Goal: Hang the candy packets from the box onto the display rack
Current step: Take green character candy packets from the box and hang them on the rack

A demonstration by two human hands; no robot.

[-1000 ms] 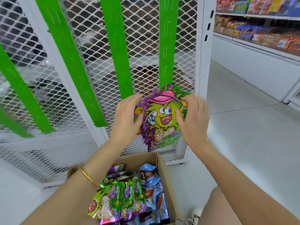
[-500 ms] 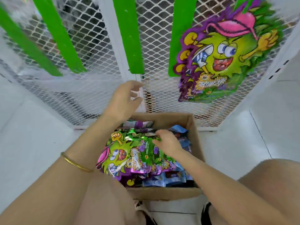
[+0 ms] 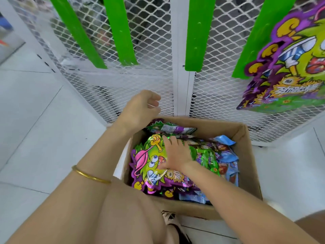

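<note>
hands first: right hand [image 3: 175,154] lies flat, fingers spread, on the top candy packet [image 3: 149,161] in the cardboard box [image 3: 249,155], gripping nothing i can see. left hand [image 3: 140,110] hovers over the box's far left corner, fingers loosely curled, empty. a hung packet [image 3: 290,67] dangles from the rightmost green strip [image 3: 253,41] on the mesh rack [image 3: 149,81].

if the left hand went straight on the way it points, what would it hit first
Probably the white mesh panel of the display rack, just left of its white post. The left hand is above the back-left corner of the box; depth is unclear.
</note>
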